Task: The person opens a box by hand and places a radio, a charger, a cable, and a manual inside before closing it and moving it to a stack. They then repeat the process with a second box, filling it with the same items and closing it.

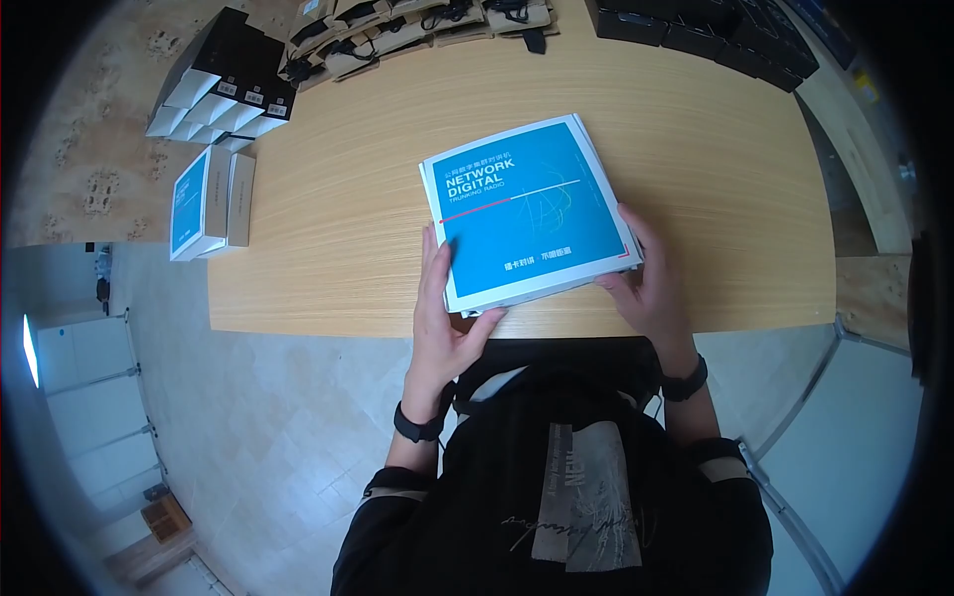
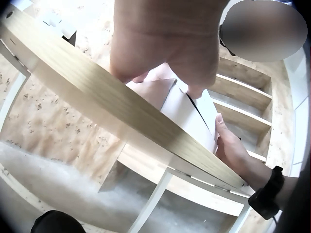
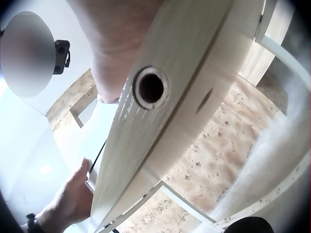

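A flat box (image 1: 532, 209) with a blue printed top reading "NETWORK DIGITAL" and white borders lies slightly turned near the table's front edge. White edges show beneath its top at the left and front. My left hand (image 1: 442, 328) grips its front left corner, fingers along the left side and thumb at the front. At the front right corner my right hand (image 1: 651, 283) holds it, fingers on the right side, thumb on the front. In the left wrist view a dark seam runs along the white side of the box (image 2: 187, 114); the table edge hides its lower part.
Two more boxes (image 1: 194, 209), one blue-topped, stand at the table's left edge. Behind them are black-and-white open boxes (image 1: 224, 89). Cardboard trays (image 1: 417, 30) with black cables line the back, and black boxes (image 1: 696, 35) sit at the back right of the wooden table (image 1: 328, 228).
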Tool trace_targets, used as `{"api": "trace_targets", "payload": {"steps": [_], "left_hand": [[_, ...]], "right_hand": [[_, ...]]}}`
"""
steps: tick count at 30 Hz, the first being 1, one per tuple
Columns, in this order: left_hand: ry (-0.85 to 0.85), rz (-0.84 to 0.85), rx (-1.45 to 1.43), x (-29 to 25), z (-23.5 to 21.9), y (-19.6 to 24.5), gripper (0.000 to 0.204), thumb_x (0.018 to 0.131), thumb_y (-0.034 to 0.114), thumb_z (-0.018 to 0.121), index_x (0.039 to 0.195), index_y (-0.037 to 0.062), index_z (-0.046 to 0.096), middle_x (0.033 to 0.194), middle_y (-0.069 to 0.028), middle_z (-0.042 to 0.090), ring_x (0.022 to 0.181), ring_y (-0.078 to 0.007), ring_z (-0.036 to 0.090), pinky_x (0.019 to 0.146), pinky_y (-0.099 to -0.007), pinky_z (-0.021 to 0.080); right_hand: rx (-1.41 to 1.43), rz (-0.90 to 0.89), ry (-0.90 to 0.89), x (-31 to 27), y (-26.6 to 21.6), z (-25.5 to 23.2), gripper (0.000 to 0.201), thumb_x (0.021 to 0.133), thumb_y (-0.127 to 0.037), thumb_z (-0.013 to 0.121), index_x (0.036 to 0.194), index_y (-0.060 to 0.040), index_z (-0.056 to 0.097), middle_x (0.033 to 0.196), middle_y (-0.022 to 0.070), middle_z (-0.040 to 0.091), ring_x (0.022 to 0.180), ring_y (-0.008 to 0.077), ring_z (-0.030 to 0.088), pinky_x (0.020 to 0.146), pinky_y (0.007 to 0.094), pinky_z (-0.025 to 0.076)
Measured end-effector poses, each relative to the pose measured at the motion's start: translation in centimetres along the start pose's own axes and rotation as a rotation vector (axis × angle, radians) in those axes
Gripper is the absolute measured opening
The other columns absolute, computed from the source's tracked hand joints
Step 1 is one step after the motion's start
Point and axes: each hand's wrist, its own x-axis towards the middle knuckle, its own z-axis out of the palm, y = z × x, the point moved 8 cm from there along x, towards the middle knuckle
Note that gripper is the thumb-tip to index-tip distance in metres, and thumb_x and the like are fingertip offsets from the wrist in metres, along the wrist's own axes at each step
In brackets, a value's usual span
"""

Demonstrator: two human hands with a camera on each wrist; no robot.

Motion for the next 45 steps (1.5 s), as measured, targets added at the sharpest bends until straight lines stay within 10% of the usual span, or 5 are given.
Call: {"api": "trace_targets", "payload": {"steps": [9, 26, 32, 45], "left_hand": [[-0.118, 0.018, 0.285, 2.2, -1.7, 3.5, 0.078, 0.078, 0.014, 0.084, 0.145, 0.002, 0.044, 0.134, -0.022, 0.061, 0.119, -0.0335, 0.064, 0.101, -0.0401, 0.05], [-0.132, 0.011, 0.426, 2.5, -1.7, 4.9, 0.076, 0.089, 0.016, 0.075, 0.149, 0.0001, 0.032, 0.127, -0.0302, 0.061, 0.106, -0.0421, 0.068, 0.086, -0.0451, 0.058], [-0.13, -0.124, 0.332, 1.5, -1.6, 3.5, 0.078, 0.094, 0.01, 0.066, 0.158, 0.0066, 0.021, 0.142, -0.0275, 0.051, 0.109, -0.04, 0.067, 0.088, -0.0447, 0.056], [-0.057, -0.066, 0.171, 1.4, -2.2, 3.2, 0.053, 0.09, 0.006, 0.069, 0.142, 0.0085, 0.056, 0.146, -0.0179, 0.053, 0.135, -0.0332, 0.052, 0.109, -0.0421, 0.045]], "right_hand": [[0.018, 0.013, -0.043, 0.2, 0.1, 0.4, 0.079, 0.083, -0.033, 0.082, 0.143, -0.004, 0.041, 0.121, 0.022, 0.066, 0.1, 0.0324, 0.071, 0.079, 0.0355, 0.06], [0.023, 0.043, -0.001, 0.1, -0.1, 0.4, 0.078, 0.085, -0.034, 0.08, 0.144, -0.0019, 0.042, 0.116, 0.021, 0.068, 0.095, 0.0304, 0.073, 0.075, 0.0324, 0.059], [-0.076, 0.047, -0.054, -0.5, 0.2, 0.9, 0.075, 0.092, -0.024, 0.073, 0.152, -0.0035, 0.034, 0.119, 0.018, 0.068, 0.079, 0.0165, 0.068, 0.06, 0.0245, 0.052], [0.008, 0.065, 0.006, -1.0, 0.0, 0.7, 0.066, 0.086, -0.026, 0.078, 0.14, -0.0017, 0.048, 0.128, 0.0244, 0.062, 0.103, 0.0372, 0.07, 0.082, 0.0385, 0.058]]}}
